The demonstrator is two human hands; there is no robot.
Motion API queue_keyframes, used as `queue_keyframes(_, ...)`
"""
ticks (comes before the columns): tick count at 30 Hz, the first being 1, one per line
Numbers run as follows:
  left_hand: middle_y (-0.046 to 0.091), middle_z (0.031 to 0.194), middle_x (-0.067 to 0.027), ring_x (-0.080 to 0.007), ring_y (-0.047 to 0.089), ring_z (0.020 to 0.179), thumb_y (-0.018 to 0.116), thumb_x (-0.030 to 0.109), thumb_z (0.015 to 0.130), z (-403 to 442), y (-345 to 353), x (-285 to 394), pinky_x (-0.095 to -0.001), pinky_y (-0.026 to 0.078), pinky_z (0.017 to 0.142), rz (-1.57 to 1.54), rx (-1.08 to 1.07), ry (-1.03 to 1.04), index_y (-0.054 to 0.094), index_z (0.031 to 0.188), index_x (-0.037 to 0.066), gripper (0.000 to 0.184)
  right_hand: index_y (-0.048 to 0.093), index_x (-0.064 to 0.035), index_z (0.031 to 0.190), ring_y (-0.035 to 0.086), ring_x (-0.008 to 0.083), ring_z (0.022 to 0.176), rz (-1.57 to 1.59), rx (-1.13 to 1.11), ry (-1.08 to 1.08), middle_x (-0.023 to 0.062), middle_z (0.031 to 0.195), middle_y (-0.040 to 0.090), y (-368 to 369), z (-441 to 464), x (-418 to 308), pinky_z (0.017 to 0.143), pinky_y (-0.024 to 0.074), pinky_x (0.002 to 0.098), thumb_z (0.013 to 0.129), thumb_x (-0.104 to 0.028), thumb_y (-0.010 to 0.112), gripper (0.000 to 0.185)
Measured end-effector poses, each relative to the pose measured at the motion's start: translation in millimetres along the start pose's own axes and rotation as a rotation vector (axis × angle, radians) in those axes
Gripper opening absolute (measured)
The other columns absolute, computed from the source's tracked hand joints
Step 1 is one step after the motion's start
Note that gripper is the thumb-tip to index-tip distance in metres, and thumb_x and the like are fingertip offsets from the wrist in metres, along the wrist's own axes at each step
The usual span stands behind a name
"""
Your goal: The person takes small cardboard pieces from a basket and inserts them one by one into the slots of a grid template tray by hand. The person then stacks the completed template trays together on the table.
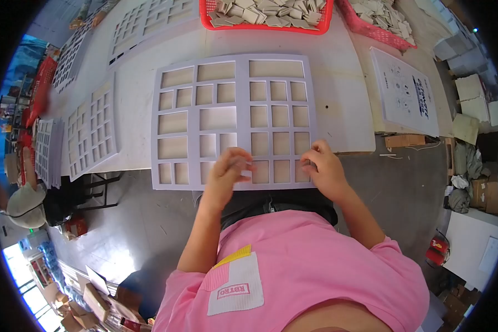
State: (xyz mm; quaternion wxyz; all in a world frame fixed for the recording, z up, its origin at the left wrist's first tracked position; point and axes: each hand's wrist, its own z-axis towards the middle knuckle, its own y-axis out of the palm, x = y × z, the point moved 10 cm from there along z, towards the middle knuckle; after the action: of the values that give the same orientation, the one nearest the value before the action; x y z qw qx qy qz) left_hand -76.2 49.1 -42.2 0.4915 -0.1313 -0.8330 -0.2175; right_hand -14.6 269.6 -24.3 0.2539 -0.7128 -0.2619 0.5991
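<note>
- From where I stand, the work looks like clearing or filling the openings of a pale lattice panel, one by one; I can't tell which.
- The panel lies flat at the near edge of the table, its front strip jutting past that edge toward the person.
- Most openings show beige; a few by the left hand, such as this wide one, look whiter.
- The next move seems to call for a light fingertip pinch, sparing the thin dividers.
- The left hand is half curled over the panel's front part, fingers blurred and drawn together; whether they grasp a piece, I can't tell.
- The right hand bends at the panel's front right corner, thumb and forefinger nearly meeting; any hold there is hidden.
- Toward the table's far edge, a red basket holds loose beige pieces.
</note>
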Motion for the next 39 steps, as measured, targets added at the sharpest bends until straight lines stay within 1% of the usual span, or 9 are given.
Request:
queue_keyframes(9, 0.058, 0.085, 0.0017, -0.0048, 0.055, 0.080, 0.057, 0.021, 0.097, -43.1, -244.3, 52.7, -0.0221, 0.046, 0.072, -0.139, 0.912, 0.415, 0.062, 0.103, 0.009, 0.014, 0.055, -0.0040, 0.087, 0.055, 0.0257, 0.072, -0.041, 0.058, -0.022, 0.0096, 0.086, 0.052, -12.2, 7.6, -20.5, 0.066, 0.0455, 0.0353, 0.073, -0.002, 0.068, 0.019)
queue_keyframes(12, 0.060, 0.081, -0.0019, -0.0113, 0.058, 0.080, 0.063, 0.023, 0.092, -59.3, -358.6, 26.6, -0.0275, 0.047, 0.072, -0.124, 1.272, 0.363, 0.063, 0.099, 0.006, 0.018, 0.057, -0.0030, 0.087, 0.051, 0.0187, 0.069, 0.086, 0.022, 0.062, 0.0071, 0.081, 0.052, -8.6, 15.8, -16.7, 0.065, 0.0438, 0.0308, 0.076, -0.002, 0.069, 0.017)
queue_keyframes(15, 0.062, 0.086, -0.0085, -0.0232, 0.061, 0.082, 0.070, 0.024, 0.086, -79.3, -372.8, 73.0, -0.0359, 0.049, 0.074, 0.796, 1.557, 0.255, 0.062, 0.099, 0.004, 0.025, 0.058, -0.0018, 0.089, 0.050, 0.0154, 0.069, 0.087, 0.028, 0.052, 0.0060, 0.079, 0.052, -14.8, 17.3, -13.9, 0.064, 0.0431, 0.0290, 0.078, -0.002, 0.068, 0.015)
queue_keyframes(16, 0.061, 0.100, -0.0136, -0.0337, 0.062, 0.087, 0.073, 0.025, 0.081, -72.5, -371.4, 78.3, -0.0427, 0.049, 0.077, 0.999, 1.552, 0.228, 0.061, 0.098, 0.003, 0.030, 0.058, -0.0016, 0.089, 0.050, 0.0155, 0.069, 0.090, 0.044, 0.048, 0.0062, 0.079, 0.053, -16.5, 18.5, -16.3, 0.064, 0.0432, 0.0291, 0.078, -0.002, 0.068, 0.014)
queue_keyframes(19, 0.057, 0.110, -0.0141, -0.0352, 0.062, 0.090, 0.072, 0.023, 0.081, -68.4, -373.9, 72.8, -0.0435, 0.050, 0.077, 1.027, 1.553, -0.003, 0.061, 0.097, 0.004, 0.027, 0.059, -0.0012, 0.089, 0.050, 0.0142, 0.068, 0.105, 0.100, 0.036, 0.0052, 0.078, 0.054, -23.2, 20.8, -22.9, 0.064, 0.0430, 0.0281, 0.079, -0.002, 0.067, 0.013)
queue_keyframes(28, 0.057, 0.112, -0.0171, -0.0352, 0.059, 0.096, 0.072, 0.019, 0.076, -28.1, -417.2, 82.3, -0.0427, 0.050, 0.082, 1.248, 1.295, 0.024, 0.064, 0.097, 0.001, 0.029, 0.062, -0.0011, 0.092, 0.056, 0.0149, 0.073, 0.247, 0.091, -0.070, 0.0062, 0.084, 0.059, -13.6, 55.0, -55.8, 0.068, 0.0464, 0.0280, 0.083, -0.004, 0.065, 0.010)
queue_keyframes(30, 0.059, 0.107, -0.0172, -0.0345, 0.059, 0.095, 0.072, 0.020, 0.075, -32.9, -399.5, 107.5, -0.0421, 0.049, 0.083, 1.264, 1.244, 0.225, 0.064, 0.094, 0.001, 0.028, 0.063, -0.0016, 0.093, 0.056, 0.0139, 0.075, 0.329, 0.051, -0.144, 0.0049, 0.086, 0.059, -2.7, 71.1, -78.6, 0.068, 0.0469, 0.0274, 0.085, -0.006, 0.066, 0.010)
queue_keyframes(34, 0.060, 0.097, -0.0168, -0.0355, 0.060, 0.088, 0.069, 0.020, 0.077, -79.8, -248.8, 179.3, -0.0421, 0.049, 0.076, 1.149, 1.089, 0.413, 0.062, 0.091, 0.000, 0.026, 0.057, -0.0033, 0.114, 0.059, 0.0128, 0.083, 0.579, -0.023, -0.240, 0.0037, 0.093, 0.058, 39.2, 102.4, -118.0, 0.075, 0.0485, 0.0268, 0.092, -0.016, 0.065, 0.027)
queue_keyframes(39, 0.058, 0.093, -0.0141, -0.0323, 0.059, 0.080, 0.073, 0.012, 0.074, -108.5, -66.5, 147.5, -0.0390, 0.049, 0.068, 0.997, 0.650, 0.390, 0.060, 0.088, 0.002, 0.021, 0.044, -0.0016, 0.134, 0.058, 0.0142, 0.099, 1.123, -0.209, 0.061, 0.0098, 0.114, 0.059, 93.0, 126.1, -158.3, 0.085, 0.0473, 0.0301, 0.093, -0.028, 0.064, 0.053)
